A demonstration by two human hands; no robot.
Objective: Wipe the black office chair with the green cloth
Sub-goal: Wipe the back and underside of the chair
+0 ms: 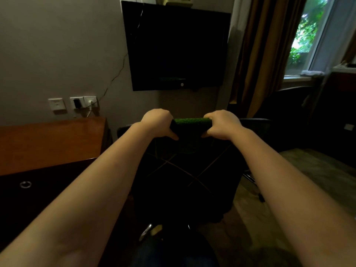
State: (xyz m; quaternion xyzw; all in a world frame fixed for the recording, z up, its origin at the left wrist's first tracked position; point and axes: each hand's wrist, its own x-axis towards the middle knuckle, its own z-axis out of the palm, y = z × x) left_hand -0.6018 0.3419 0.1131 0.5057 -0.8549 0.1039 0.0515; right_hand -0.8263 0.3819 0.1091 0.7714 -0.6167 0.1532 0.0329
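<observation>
Green cloth [189,121] stretched along top edge of black office chair [185,170], each end clenched in curled fingers [210,117] of left hand [157,122] and right hand [223,124], presumably for even two-handed wiping pressure.

Two hands [157,122] [223,125], one cloth [189,121], one chair [183,182]

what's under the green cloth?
The top edge of the black office chair: the green cloth is draped over it, with the left hand and right hand gripping its ends. The edge itself is covered and cannot be seen.
</observation>
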